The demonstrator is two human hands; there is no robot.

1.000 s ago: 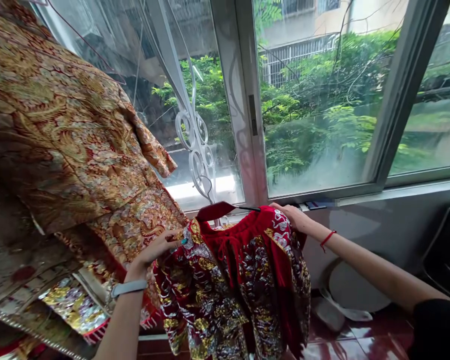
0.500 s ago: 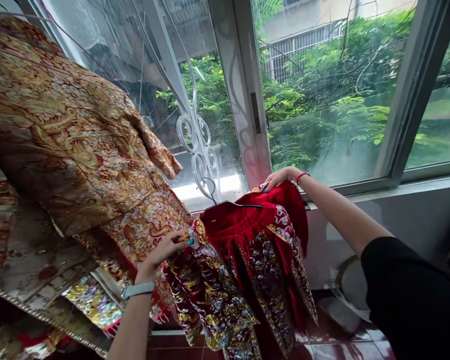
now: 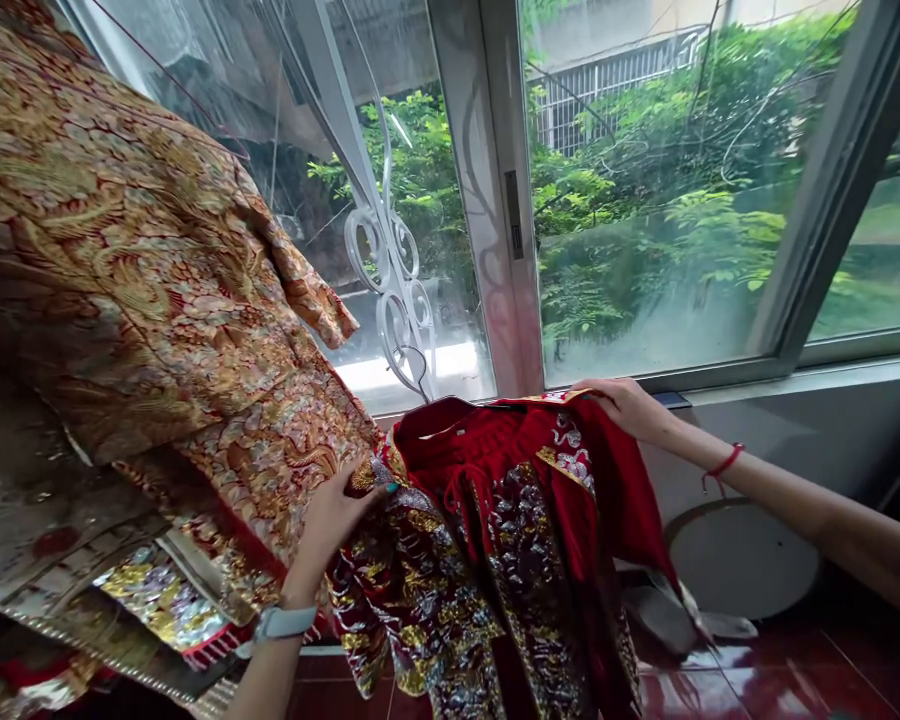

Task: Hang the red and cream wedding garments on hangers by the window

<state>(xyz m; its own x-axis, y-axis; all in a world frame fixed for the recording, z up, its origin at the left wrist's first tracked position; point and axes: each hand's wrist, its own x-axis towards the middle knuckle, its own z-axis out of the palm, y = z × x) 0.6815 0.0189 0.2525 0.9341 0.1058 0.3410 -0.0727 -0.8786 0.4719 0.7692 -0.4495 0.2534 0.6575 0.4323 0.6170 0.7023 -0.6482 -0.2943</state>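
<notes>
A dark red jacket point(image 3: 420, 600), thickly embroidered in gold and silver, hangs on a dark hanger point(image 3: 436, 414) in front of me. Its collar area shows gathered red cloth point(image 3: 487, 445) with thin red cords tied at the front. My left hand point(image 3: 337, 520), a pale watch on the wrist, grips the jacket's left shoulder between thumb and fingers. On the other side my right hand point(image 3: 630, 408) pinches the garment's embroidered top edge and holds it out toward the sill. Plain red fabric point(image 3: 630, 490) drapes below that hand.
A large gold-patterned robe point(image 3: 172, 300) hangs close on the left, with a beaded, fringed piece point(image 3: 172, 600) under it. Behind the jacket are a white scrolled metal bar point(image 3: 390, 270) and sliding windows point(image 3: 660, 230). A round pale object point(image 3: 742, 560) stands low at right over red floor tiles point(image 3: 780, 670).
My right hand has moved right and slightly down, drawing the garment's edge outward so that more plain red cloth shows. My left hand stays at the left shoulder.
</notes>
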